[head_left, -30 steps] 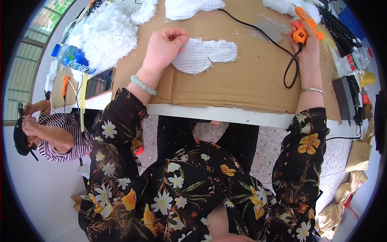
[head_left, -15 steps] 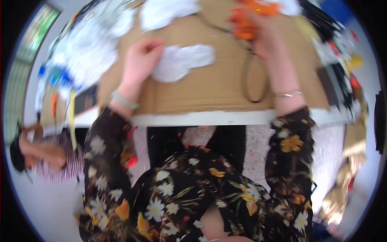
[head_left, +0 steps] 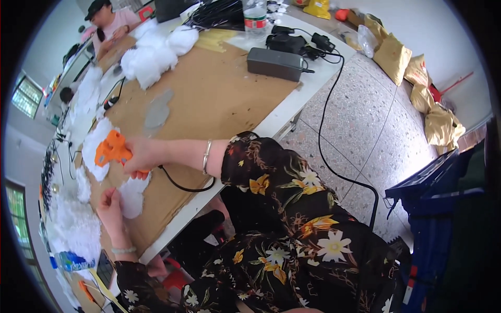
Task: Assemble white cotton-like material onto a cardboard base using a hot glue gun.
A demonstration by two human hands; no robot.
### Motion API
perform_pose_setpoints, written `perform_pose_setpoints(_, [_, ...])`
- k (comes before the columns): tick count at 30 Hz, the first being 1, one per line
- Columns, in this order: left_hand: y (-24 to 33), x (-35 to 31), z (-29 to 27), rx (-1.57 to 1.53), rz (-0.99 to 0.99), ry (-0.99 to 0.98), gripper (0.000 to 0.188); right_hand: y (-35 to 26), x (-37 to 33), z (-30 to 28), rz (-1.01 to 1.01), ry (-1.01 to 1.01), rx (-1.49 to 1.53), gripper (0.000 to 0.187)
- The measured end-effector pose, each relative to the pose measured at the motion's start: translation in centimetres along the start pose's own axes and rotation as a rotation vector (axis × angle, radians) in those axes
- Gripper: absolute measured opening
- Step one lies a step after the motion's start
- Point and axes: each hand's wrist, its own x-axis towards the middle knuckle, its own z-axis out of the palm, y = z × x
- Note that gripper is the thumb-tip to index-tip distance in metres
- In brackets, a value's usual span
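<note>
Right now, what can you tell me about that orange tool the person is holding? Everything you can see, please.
The orange tool has a chunky, lumpy body with a smooth, plastic-looking shell and small grey patches. The right hand grips it and covers part of it, with the exposed body pointing toward the picture's left. A black cord emerges from beside the hand. Behind the tool in this view is a fluffy white piece; whether they touch, I can't tell.

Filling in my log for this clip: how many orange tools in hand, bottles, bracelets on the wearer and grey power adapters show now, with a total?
Orange tool in the right hand: 1
Bottles: 2 (clear bottle, blue bottle)
Bracelets: 2 (metal bangle, beaded bracelet)
Grey power adapter: 1
Total: 6
</note>
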Motion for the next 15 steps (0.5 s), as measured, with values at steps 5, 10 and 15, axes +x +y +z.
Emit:
perform_pose_setpoints(5, [-0.6,0.6,0.4,0.020,0.032,-0.036,0.011,0.2,-0.4,-0.4,-0.010,-0.042,-0.073,0.025])
perform_pose_setpoints(10, [-0.7,-0.6,-0.9,0.024,-0.006,0.044,0.012,0.8,0.5,0.9,-0.034,-0.051,-0.093,0.027])
perform_pose_setpoints(15, [0.1,-0.8,-0.4,0.225,0.012,0.076,0.017,0.8,1.5,-0.4,-0.035,-0.028,-0.186,0.014])
